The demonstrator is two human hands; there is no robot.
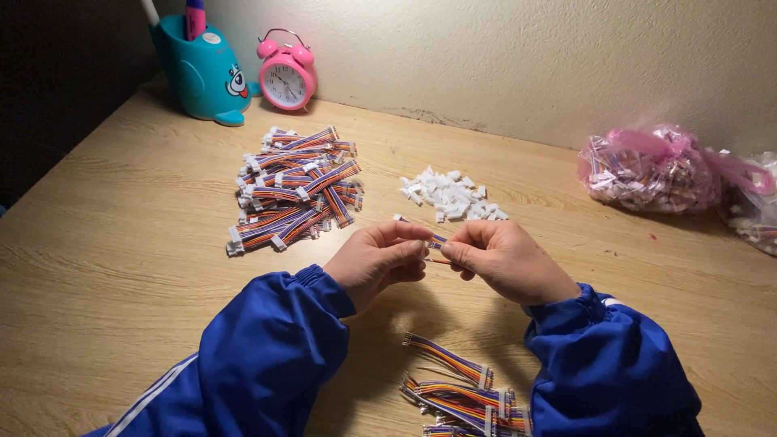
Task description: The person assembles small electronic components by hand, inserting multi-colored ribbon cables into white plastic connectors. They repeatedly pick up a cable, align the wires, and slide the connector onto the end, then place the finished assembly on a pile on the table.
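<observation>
— Where are you set up?

— At a pale wooden table [105, 267] pushed against a cream wall [526, 57], lamp-lit, dark off the left edge. Largest thing near me is the heap of finished rainbow cables [295, 188] left of the middle. At the right edge sits a pink plastic bag [651, 168] stuffed with more parts. In the far left corner stand a teal whale-shaped pen holder [204, 73] and, just beside it, a pink alarm clock [286, 75]. A second bunch of loose cables [465, 388] lies at the near edge between my sleeves.

— And the small stuff?

— A little pile of white connector housings [452, 197] just behind my hands.

— What are your hands doing?

— My left hand [380, 260] is pinched closed on one ribbon cable [435, 240], its white end poking out past my thumb. My right hand [506, 260] is closed too, fingertips nipping the cable's other end, right up against my left.

— What could go wrong?

— I'd say the thin wires could splay or bend if I squeeze unevenly. A loose pinch could let the cable slip and drop among the loose cables below, and a careless elbow could scatter the housings
</observation>
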